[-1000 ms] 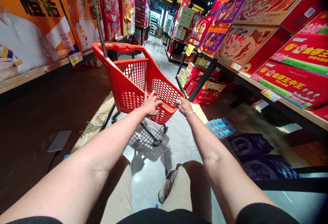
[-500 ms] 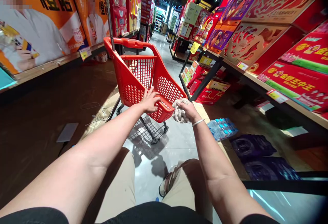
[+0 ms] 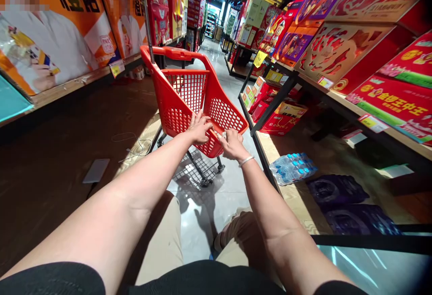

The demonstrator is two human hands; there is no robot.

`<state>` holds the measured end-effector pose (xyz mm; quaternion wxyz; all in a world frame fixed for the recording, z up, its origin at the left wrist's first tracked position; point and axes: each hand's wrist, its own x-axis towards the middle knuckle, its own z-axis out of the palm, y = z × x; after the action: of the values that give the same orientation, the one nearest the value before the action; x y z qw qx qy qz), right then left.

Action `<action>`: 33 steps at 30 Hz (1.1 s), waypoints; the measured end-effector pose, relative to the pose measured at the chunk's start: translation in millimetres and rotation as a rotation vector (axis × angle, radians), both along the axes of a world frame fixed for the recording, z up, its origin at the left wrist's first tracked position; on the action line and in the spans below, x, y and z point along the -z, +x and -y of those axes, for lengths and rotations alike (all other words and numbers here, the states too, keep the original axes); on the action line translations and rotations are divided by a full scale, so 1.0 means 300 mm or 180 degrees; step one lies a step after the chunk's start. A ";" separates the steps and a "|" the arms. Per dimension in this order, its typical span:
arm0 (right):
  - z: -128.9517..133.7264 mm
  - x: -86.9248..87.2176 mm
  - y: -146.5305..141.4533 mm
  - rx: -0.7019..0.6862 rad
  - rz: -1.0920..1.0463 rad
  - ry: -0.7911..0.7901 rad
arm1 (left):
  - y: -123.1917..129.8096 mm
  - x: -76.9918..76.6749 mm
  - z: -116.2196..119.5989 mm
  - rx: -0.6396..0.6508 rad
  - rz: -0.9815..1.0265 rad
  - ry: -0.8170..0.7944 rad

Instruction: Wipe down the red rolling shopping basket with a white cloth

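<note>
A red plastic shopping cart (image 3: 216,106) with a lattice basket stands in front of me on the aisle floor. My left hand (image 3: 200,128) is on the near rim of the basket, its fingers curled over the edge. Close beside it, my right hand (image 3: 232,144) is closed at the same rim, near the basket's corner. It holds a crumpled greyish-white cloth (image 3: 223,135), of which only a small bit shows past the fingers; the rest is hidden by the hand and the rim.
On the left runs a shelf with orange cartons (image 3: 81,20). The right rack carries red gift boxes (image 3: 398,106). Low on that side lie a pack of water bottles (image 3: 293,168) and dark purple packs (image 3: 337,190). A cable (image 3: 137,144) and a white flat object (image 3: 96,170) lie lower left.
My right hand has moved left with the cloth, from beside the basket's corner onto its rim near my left hand. The left hand stays on the rim, its fingers more bent.
</note>
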<state>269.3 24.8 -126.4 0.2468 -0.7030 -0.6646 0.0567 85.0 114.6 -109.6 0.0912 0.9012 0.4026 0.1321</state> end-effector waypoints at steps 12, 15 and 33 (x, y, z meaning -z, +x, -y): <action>0.087 0.388 -0.137 0.0278 -0.0274 0.1051 | -0.021 0.002 -0.005 -0.0087 0.0024 -0.0178; 0.124 0.461 -0.131 -0.0155 0.0014 0.0940 | -0.035 0.006 -0.011 -0.0072 0.0044 -0.0183; 0.189 0.388 -0.059 -0.0630 0.0682 0.1018 | -0.052 0.016 -0.010 0.0042 0.0219 -0.0290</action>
<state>251.7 -32.0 -242.9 0.2763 -0.5882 -0.7533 -0.1006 69.3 117.4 -114.4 0.1468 0.8937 0.3988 0.1439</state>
